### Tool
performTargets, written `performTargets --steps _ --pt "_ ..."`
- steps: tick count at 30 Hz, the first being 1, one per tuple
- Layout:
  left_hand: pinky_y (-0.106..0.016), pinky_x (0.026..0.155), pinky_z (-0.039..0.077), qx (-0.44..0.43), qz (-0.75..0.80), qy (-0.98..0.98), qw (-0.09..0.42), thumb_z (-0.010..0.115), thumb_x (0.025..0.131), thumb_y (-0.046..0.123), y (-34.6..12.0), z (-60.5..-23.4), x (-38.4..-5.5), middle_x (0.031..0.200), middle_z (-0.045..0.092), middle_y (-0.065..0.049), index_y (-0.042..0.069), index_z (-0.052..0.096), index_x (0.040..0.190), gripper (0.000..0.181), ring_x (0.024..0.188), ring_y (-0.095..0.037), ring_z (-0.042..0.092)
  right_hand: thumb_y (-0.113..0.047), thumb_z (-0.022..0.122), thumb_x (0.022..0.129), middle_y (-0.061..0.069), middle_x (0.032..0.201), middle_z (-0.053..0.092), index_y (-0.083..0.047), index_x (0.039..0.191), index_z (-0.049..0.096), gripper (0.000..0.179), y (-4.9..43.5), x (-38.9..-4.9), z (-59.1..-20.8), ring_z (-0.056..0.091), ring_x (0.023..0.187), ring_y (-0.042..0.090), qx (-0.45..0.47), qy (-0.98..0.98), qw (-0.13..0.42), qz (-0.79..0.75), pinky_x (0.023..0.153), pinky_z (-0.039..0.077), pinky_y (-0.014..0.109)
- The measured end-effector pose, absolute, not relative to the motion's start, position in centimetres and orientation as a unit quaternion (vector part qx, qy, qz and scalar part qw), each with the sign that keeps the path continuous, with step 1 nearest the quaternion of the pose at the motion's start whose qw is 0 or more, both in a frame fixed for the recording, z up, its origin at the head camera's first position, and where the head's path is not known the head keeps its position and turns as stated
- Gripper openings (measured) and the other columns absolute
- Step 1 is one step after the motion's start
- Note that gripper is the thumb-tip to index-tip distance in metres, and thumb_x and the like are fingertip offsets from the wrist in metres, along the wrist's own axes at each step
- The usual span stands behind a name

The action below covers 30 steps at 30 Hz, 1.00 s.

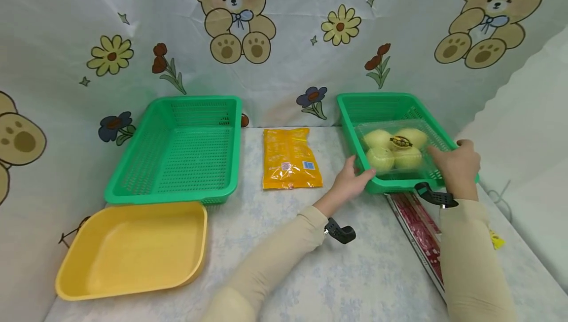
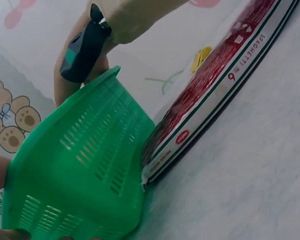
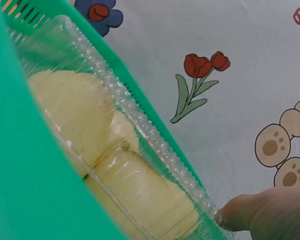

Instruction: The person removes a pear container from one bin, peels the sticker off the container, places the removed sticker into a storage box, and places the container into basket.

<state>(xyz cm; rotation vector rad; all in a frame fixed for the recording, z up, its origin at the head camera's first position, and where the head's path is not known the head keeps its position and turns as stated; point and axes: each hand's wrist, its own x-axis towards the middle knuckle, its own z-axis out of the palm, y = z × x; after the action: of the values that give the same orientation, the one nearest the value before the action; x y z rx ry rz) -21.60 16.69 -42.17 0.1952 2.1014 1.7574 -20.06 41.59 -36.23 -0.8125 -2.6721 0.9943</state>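
Observation:
At the right in the head view, a green basket (image 1: 390, 184) holds a clear plastic pack (image 1: 399, 127) of several pale yellow, round fruits (image 3: 75, 110). My left hand (image 1: 350, 184) grips the basket's near left corner, its thumb at the rim. On the right side my right hand (image 1: 459, 166) holds the rim, with its thumb inside beside the pack; its other fingers are mostly hidden. The basket appears tilted in the left wrist view. A red and white spaghetti pack (image 2: 210, 85) lies by the basket's near edge, partly under my right forearm.
An orange-yellow packet (image 1: 290, 159) lies between the two baskets. Another green basket (image 1: 177, 197) stands at the back left, with a yellow tub (image 1: 133, 287) in front of it. A small yellow item (image 1: 497, 239) lies right of my right sleeve.

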Motion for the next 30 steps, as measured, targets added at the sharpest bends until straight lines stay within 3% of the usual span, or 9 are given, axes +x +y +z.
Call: performTargets --steps 4,8,11,14,16,19,22,26,30 --pt "-0.044 0.105 0.051 0.069 0.652 0.728 0.199 0.06 0.1 0.047 16.9 -42.8 -21.4 0.152 0.051 -0.009 0.022 0.032 0.16 0.071 0.137 -0.026 0.052 -0.059 0.052 0.095 0.04 0.159 0.013 0.003 0.16 0.009 0.101 41.6 -20.3 -36.1 0.035 0.135 0.054 -0.295 -0.878 0.094 0.365 0.101 0.042 0.061" --pt "-0.04 0.091 0.057 0.066 0.681 0.701 0.201 0.061 0.099 0.047 16.9 -43.2 -21.3 0.143 0.058 -0.005 0.026 0.036 0.158 0.068 0.119 -0.021 0.062 -0.059 0.054 0.094 0.034 0.161 0.005 -0.004 0.162 0.005 0.101 41.6 -20.5 -36.0 0.067 0.086 0.027 -0.308 -0.856 0.088 0.405 0.075 0.056 0.034" --pt "-0.037 0.083 0.058 0.065 0.7 0.683 0.199 0.062 0.1 0.044 17.0 -43.5 -21.3 0.135 0.061 -0.003 0.027 0.039 0.157 0.064 0.102 -0.014 0.064 -0.056 0.059 0.094 0.026 0.164 0.0 -0.009 0.162 0.002 0.101 41.5 -20.7 -35.7 0.058 0.059 0.005 -0.319 -0.824 0.09 0.459 0.059 0.055 0.021" --pt "-0.038 0.081 0.058 0.063 0.713 0.671 0.195 0.063 0.099 0.042 17.2 -43.8 -21.2 0.131 0.063 -0.002 0.029 0.041 0.155 0.061 0.095 -0.011 0.063 -0.051 0.063 0.093 0.019 0.167 -0.001 -0.013 0.162 0.002 0.1 41.6 -21.0 -35.6 0.059 0.078 0.003 -0.336 -0.789 0.097 0.505 0.063 0.058 0.019" --pt "-0.038 0.081 0.058 0.059 0.719 0.666 0.192 0.065 0.099 0.042 17.3 -44.0 -21.2 0.13 0.063 -0.001 0.03 0.041 0.155 0.062 0.094 -0.011 0.063 -0.048 0.065 0.093 0.016 0.168 0.0 -0.015 0.163 0.004 0.098 41.6 -21.2 -35.5 0.063 0.105 0.016 -0.342 -0.771 0.103 0.527 0.064 0.059 0.019" --pt "-0.037 0.08 0.058 0.055 0.725 0.66 0.187 0.066 0.098 0.043 17.3 -44.2 -21.2 0.131 0.063 0.0 0.03 0.041 0.155 0.064 0.095 -0.01 0.062 -0.046 0.066 0.093 0.015 0.169 0.0 -0.021 0.164 0.004 0.098 41.8 -21.5 -35.4 0.046 0.142 0.034 -0.349 -0.74 0.106 0.565 0.06 0.056 0.016" --pt "-0.034 0.079 0.057 0.054 0.727 0.659 0.184 0.066 0.097 0.044 17.3 -44.3 -21.1 0.132 0.062 0.0 0.031 0.04 0.156 0.066 0.096 -0.01 0.061 -0.045 0.07 0.091 0.012 0.171 -0.001 -0.027 0.165 0.003 0.101 42.0 -21.6 -35.2 0.032 0.152 0.035 -0.352 -0.703 0.111 0.608 0.056 0.053 0.014" --pt "-0.031 0.078 0.055 0.053 0.726 0.662 0.175 0.066 0.097 0.044 17.4 -44.4 -21.0 0.13 0.063 0.0 0.03 0.041 0.156 0.066 0.093 -0.009 0.06 -0.045 0.074 0.089 0.012 0.17 0.009 -0.027 0.165 0.003 0.106 42.7 -21.4 -34.8 0.064 0.118 0.023 -0.355 -0.678 0.103 0.636 0.055 0.054 0.016" --pt "-0.03 0.078 0.054 0.054 0.726 0.663 0.173 0.066 0.096 0.044 17.6 -44.5 -20.9 0.129 0.063 0.0 0.031 0.041 0.156 0.066 0.093 -0.008 0.059 -0.044 0.078 0.086 -0.002 0.139 0.042 -0.022 0.164 0.014 0.104 43.5 -21.3 -34.3 0.06 0.071 0.006 -0.359 -0.661 0.088 0.652 0.055 0.056 0.02"
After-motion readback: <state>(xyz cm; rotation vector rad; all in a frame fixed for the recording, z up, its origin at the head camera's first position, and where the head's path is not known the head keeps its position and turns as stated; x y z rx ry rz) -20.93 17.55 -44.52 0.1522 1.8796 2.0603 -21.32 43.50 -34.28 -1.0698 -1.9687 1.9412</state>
